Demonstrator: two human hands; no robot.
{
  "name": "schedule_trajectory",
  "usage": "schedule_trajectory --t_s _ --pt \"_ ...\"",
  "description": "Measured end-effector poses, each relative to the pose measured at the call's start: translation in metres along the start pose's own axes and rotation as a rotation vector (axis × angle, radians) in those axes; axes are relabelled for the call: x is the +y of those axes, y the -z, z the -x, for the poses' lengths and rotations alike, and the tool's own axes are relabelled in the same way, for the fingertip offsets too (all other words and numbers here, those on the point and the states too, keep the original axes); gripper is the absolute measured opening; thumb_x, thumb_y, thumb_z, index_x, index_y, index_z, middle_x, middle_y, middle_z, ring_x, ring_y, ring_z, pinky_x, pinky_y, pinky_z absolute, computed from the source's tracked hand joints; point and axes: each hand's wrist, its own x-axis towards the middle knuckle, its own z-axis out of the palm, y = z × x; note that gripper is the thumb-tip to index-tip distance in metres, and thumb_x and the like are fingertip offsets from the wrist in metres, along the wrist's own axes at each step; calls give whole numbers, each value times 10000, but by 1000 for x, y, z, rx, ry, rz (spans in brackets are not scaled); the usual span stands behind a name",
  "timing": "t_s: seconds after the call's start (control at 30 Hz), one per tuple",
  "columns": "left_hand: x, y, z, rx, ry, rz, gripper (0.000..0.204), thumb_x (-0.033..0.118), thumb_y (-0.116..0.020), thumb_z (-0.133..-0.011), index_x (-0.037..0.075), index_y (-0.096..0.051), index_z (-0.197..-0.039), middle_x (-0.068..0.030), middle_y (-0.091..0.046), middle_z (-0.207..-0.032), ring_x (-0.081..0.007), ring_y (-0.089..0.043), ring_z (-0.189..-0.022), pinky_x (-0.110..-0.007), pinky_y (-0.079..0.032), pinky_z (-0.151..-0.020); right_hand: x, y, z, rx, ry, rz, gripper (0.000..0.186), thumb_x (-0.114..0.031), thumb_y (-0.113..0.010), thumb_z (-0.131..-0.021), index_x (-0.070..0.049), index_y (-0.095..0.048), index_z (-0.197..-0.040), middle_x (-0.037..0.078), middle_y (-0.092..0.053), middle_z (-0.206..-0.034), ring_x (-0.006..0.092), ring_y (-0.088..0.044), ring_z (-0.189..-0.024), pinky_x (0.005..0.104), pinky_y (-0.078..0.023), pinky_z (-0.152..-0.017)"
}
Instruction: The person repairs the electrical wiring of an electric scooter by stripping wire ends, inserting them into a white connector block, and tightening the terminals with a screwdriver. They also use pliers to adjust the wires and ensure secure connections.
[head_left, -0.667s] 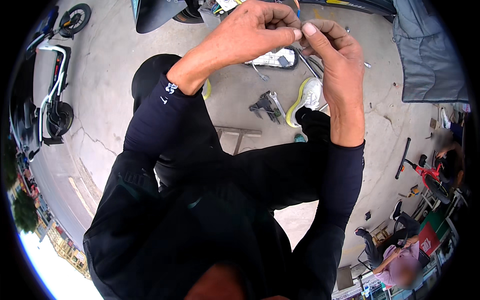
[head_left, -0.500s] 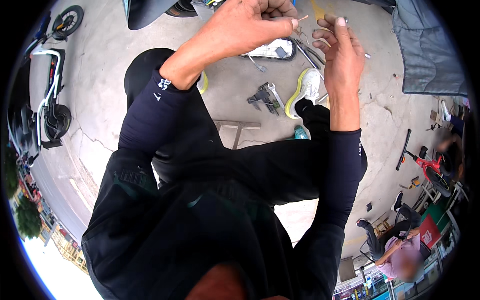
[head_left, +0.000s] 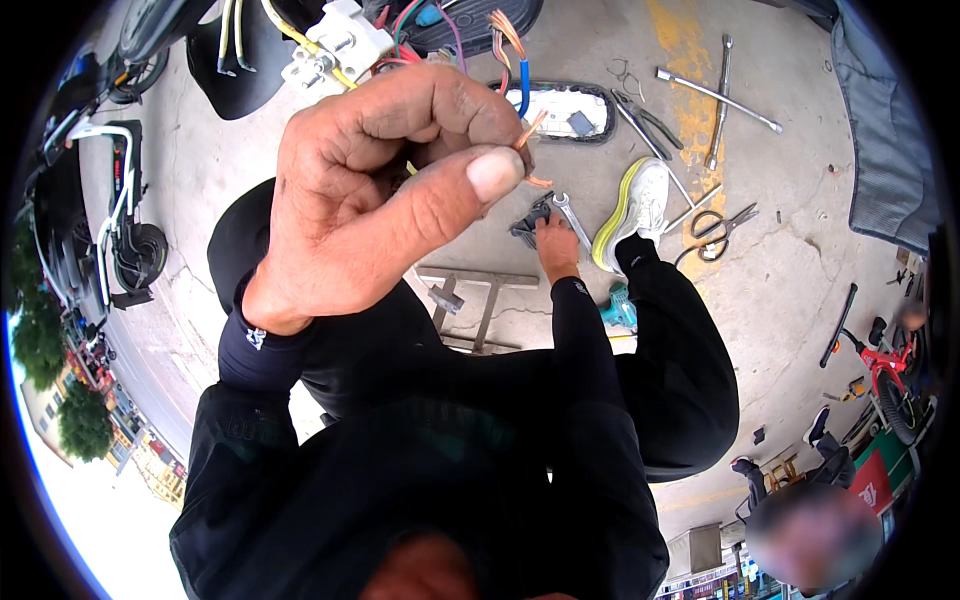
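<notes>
My left hand [head_left: 370, 190] is raised close to the camera, thumb and forefinger pinched on electrical wires whose bare copper strands [head_left: 536, 128] stick out past the fingertips. Behind it hang a white connector block [head_left: 345, 42] with yellow wires and a bundle of coloured wires with a blue one [head_left: 524, 88]. My right hand [head_left: 557, 248] reaches down to the floor, at a small black object [head_left: 527, 226] whose kind I cannot make out. Its fingertips are partly hidden. A combination wrench [head_left: 571, 215] lies beside that hand.
Pliers [head_left: 652, 122], long-handled socket wrenches [head_left: 721, 105] and scissors [head_left: 718, 236] lie on the concrete near my white shoe [head_left: 640, 200]. A white-lined tray [head_left: 555, 105] and a teal tool [head_left: 620, 308] are also there. An electric scooter [head_left: 125, 200] stands left; a person [head_left: 815, 535] sits lower right.
My right hand has dropped from beside the left to the black object on the floor. My left hand looks nearer and lower, still pinching wire. More of the wiring and tools now shows.
</notes>
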Motion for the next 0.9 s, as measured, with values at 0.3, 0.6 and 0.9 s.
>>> schedule_trajectory --t_s 0.3,0.6,0.9 --pt "-3 -5 -6 -55 -39 33 138 51 -620 -965 -60 -640 -1044 -124 -711 -849 -124 -682 -710 -239 -551 -618 -6 -25 9 -57 -67 -106 199 -217 -561 -873 -59 -668 -928 151 -674 -904 301 -683 -830 437 -554 -637" --pt "-13 -15 -20 -47 -17 149 205 104 -570 -1007 -42 -638 -1134 -64 -687 -933 -95 -626 -823 -257 -533 -764 36 272 17 158 -517 -1170 255 -224 -584 -917 19 -657 -931 73 -699 -723 139 -631 -580 302 -469 -492" --pt "-25 -18 -25 -98 -22 238 258 189 -608 -995 -36 -643 -1117 -45 -676 -916 -99 -633 -808 -266 -539 -765 -54 457 113 481 25 -1504 222 -206 -589 -975 14 -612 -991 24 -636 -724 66 -556 -629 212 -419 -539"
